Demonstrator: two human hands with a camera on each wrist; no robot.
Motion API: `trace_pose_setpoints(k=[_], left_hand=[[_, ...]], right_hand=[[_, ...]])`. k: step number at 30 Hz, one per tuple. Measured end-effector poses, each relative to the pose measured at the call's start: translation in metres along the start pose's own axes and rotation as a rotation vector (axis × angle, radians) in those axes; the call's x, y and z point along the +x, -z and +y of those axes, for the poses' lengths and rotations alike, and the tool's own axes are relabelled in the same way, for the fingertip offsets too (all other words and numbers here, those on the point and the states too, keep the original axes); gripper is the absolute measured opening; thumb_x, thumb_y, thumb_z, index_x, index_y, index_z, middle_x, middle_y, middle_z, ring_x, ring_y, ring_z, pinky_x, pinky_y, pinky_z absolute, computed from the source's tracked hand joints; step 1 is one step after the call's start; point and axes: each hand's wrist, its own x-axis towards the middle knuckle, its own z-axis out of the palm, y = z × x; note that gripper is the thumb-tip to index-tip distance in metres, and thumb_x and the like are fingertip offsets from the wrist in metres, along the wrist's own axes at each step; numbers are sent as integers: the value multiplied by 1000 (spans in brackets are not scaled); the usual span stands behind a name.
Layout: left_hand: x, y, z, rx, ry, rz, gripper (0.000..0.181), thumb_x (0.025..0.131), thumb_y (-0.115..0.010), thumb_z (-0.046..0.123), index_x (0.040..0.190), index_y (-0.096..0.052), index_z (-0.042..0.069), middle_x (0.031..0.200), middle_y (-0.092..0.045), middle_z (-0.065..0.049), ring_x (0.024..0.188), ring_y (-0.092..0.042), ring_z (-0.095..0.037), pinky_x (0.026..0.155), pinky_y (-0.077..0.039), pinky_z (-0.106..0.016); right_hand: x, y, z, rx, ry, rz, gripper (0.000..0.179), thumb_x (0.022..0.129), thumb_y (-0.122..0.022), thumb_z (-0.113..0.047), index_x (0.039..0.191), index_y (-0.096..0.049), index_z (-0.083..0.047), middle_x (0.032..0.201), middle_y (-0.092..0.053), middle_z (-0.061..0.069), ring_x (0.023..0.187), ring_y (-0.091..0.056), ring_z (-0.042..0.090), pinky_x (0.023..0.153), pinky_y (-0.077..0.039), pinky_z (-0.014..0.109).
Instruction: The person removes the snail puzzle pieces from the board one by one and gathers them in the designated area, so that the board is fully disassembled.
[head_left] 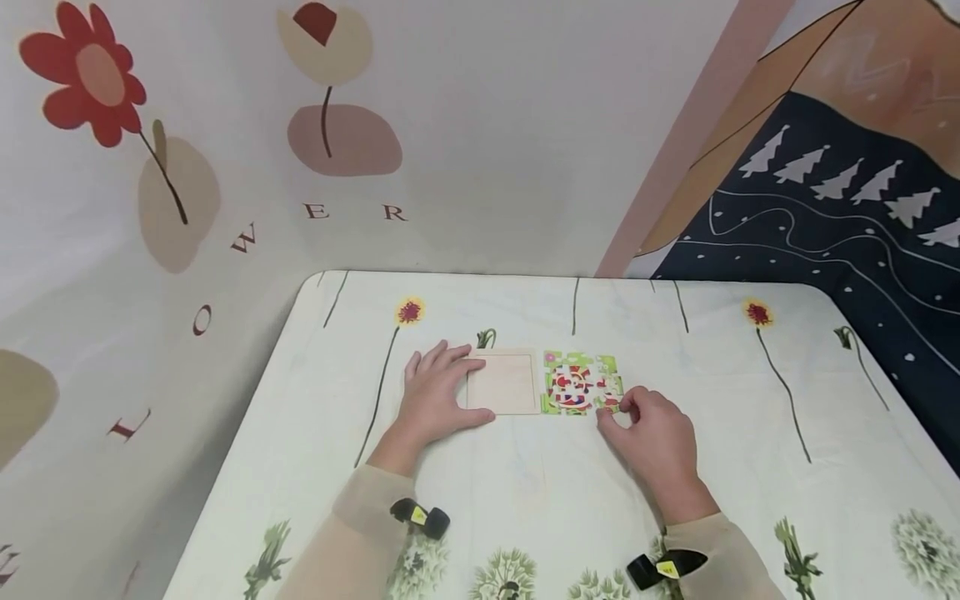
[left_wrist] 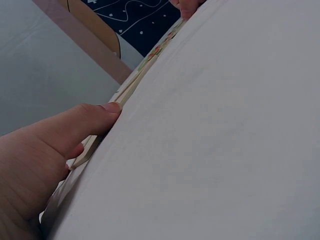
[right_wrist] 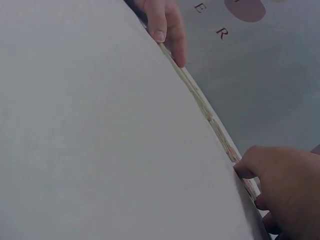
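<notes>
A pale wooden puzzle tray [head_left: 504,385] with a raised rim lies flat on the table, its inside bare. My left hand [head_left: 438,400] holds it at the left end, the thumb against the near edge and a finger at the far side. Right beside the tray lies a group of jigsaw pieces [head_left: 573,385], green with red and white parts, set close together with small gaps. At their lower right corner my right hand [head_left: 660,433] pinches a puzzle piece [head_left: 609,402] between thumb and curled fingers, which partly cover it. Both wrist views show tray and pieces nearly edge-on.
A white cloth [head_left: 517,492] printed with flowers covers the table. Behind its far edge hangs a light curtain [head_left: 480,183] with flower prints and letters. Dark fabric with white trees [head_left: 840,200] hangs at the right. Each wrist wears a black strapped camera [head_left: 429,518].
</notes>
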Motion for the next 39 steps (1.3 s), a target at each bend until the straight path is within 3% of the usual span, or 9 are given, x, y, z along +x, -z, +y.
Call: trace_pose_setpoints(k=[7, 17, 25, 29, 34, 39], left_hand=[[0, 1, -1, -1, -1, 4, 81, 77, -88, 59, 146, -67, 23, 164, -46, -4, 159, -24, -37, 124, -5, -67], [1, 4, 2, -11, -4, 1, 81, 77, -89, 58, 146, -66, 22, 165, -46, -4, 159, -24, -37, 124, -4, -66], [1, 5, 2, -10, -3, -7, 81, 77, -89, 58, 146, -66, 22, 165, -46, -4, 159, -24, -37, 124, -4, -66], [0, 5, 2, -8, 2, -9, 81, 77, -89, 58, 146, -66, 23, 165, -46, -4, 159, -24, -37, 125, -3, -66], [0, 5, 2, -13, 3, -6, 81, 77, -89, 58, 146, -66, 22, 165, -46, -5, 159, -24, -37, 125, -4, -66], [-1, 5, 3, -9, 5, -11, 81, 77, -89, 58, 146, -66, 22, 165, -46, -4, 159, -24, -37, 125, -4, -66]], right_hand=[[1, 0, -1, -12, 34, 16, 36, 88, -86, -36, 78, -59, -14, 69, -50, 1, 60, -44, 20, 57, -37, 36], [5, -2, 2, -2, -11, -2, 41, 89, -85, -41, 104, -70, -6, 73, -53, 2, 61, -46, 20, 56, -37, 35], [4, -4, 2, 4, -17, -10, 38, 90, -84, -40, 104, -73, -6, 74, -53, 1, 62, -44, 19, 57, -37, 35], [4, -2, 1, 102, -69, 4, 32, 96, -78, -41, 103, -73, -10, 76, -56, 1, 65, -48, 20, 61, -39, 36], [9, 0, 3, 295, -178, 99, 25, 107, -62, -32, 103, -74, -10, 87, -62, 6, 79, -53, 22, 72, -41, 34], [10, 0, 6, 323, -182, 104, 27, 109, -57, -25, 107, -74, -5, 99, -63, 10, 87, -53, 23, 78, -40, 35]])
